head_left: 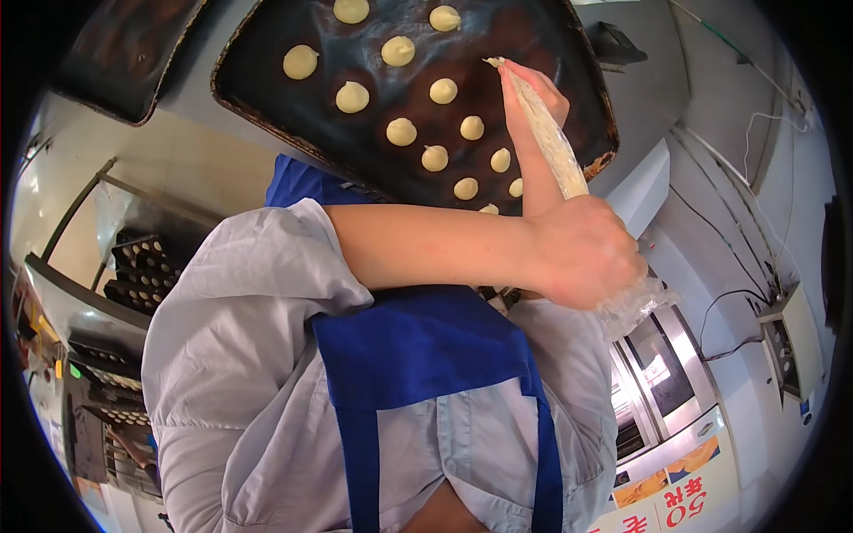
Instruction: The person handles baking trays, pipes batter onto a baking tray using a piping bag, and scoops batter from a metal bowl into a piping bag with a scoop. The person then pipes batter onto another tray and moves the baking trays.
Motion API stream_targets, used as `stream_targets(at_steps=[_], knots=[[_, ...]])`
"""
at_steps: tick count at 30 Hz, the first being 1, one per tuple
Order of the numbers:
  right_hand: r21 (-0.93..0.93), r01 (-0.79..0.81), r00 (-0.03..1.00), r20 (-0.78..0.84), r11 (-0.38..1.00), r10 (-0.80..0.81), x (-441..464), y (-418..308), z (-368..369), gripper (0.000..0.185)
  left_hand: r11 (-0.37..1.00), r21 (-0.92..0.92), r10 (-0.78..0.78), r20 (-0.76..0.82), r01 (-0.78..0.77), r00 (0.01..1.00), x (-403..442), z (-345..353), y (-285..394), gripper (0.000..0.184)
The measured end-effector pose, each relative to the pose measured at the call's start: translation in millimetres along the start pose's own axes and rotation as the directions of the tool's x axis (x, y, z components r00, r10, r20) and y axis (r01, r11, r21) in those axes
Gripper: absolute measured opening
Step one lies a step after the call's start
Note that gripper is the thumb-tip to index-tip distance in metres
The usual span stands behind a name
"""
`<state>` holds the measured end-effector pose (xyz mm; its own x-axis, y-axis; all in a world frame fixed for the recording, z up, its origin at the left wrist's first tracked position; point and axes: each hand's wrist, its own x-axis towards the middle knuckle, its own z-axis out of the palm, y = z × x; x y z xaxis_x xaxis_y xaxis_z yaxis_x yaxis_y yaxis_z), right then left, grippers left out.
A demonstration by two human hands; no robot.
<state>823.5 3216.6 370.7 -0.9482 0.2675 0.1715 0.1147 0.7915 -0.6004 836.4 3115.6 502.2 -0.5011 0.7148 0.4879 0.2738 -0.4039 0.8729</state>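
My left hand (591, 253) is closed in a fist round the wide upper part of a clear plastic piping bag (553, 142) filled with pale batter. The bag's crumpled end sticks out behind the fist. My left forearm crosses in front of my right arm. Nearer the tip, the fingers of my right hand (544, 96) are closed on the narrow part of the bag. Pale batter shows at the tip, above a dark baking tray (267, 99). Several round batter mounds (402, 132) lie apart in rows on the tray, many with small peaks.
Another dark tray (124, 67) lies at upper left. Racks at the left hold trays of mounds (147, 258). An oven with a glass door (662, 377) stands at lower right, and a pale box with cables (791, 342) is at far right. My blue apron (426, 342) is close to the tray's near edge.
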Motion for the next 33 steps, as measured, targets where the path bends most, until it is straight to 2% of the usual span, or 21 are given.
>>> stream_targets(at_steps=[2, 4, 16, 19, 23, 25, 29, 31, 33], knots=[[-0.022, 0.005, 1.000, 0.010, 1.000, -0.005, -2, 8, 4, 0.009, 1.000, 0.005, -0.025, -0.016, 0.025, 1.000, 0, -2, -1, 0.010], [-0.083, -0.065, 0.997, 0.025, 0.994, 0.067, -1, 9, 8, 0.008, 0.999, 0.010, -0.047, -0.033, 0.048, 0.998, 0, -3, -2, 0.009], [-0.116, -0.050, 0.990, 0.123, 0.992, 0.064, 9, 7, 21, 0.009, 0.997, 0.007, -0.072, -0.105, 0.073, 0.992, -4, -11, -4, 0.016], [-0.115, -0.046, 0.988, 0.143, 0.992, 0.063, 11, 6, 21, 0.009, 0.997, -0.047, -0.071, -0.135, 0.066, 0.988, -3, -14, -1, 0.016], [-0.131, -0.014, 0.992, 0.125, 0.991, 0.031, 13, 7, 22, 0.009, 0.998, -0.033, -0.065, -0.099, 0.062, 0.993, -3, -18, -3, 0.017], [-0.136, -0.116, 0.983, 0.125, 0.984, 0.133, 14, 5, 21, 0.013, 0.997, -0.045, -0.060, -0.083, 0.056, 0.995, -3, -18, -4, 0.018], [-0.130, -0.065, 0.995, 0.071, 0.989, 0.074, 10, -7, 11, 0.014, 1.000, -0.003, -0.024, -0.058, 0.024, 0.998, -2, -17, -3, 0.017], [-0.039, -0.095, 0.994, 0.057, 0.995, 0.097, 6, -16, 2, 0.017, 1.000, 0.013, -0.015, -0.038, 0.015, 0.999, -1, -11, -5, 0.016], [-0.017, -0.087, 0.995, 0.038, 0.996, 0.088, 0, -17, 0, 0.017, 1.000, -0.005, 0.026, -0.117, -0.027, 0.993, 0, -1, -8, 0.016]])
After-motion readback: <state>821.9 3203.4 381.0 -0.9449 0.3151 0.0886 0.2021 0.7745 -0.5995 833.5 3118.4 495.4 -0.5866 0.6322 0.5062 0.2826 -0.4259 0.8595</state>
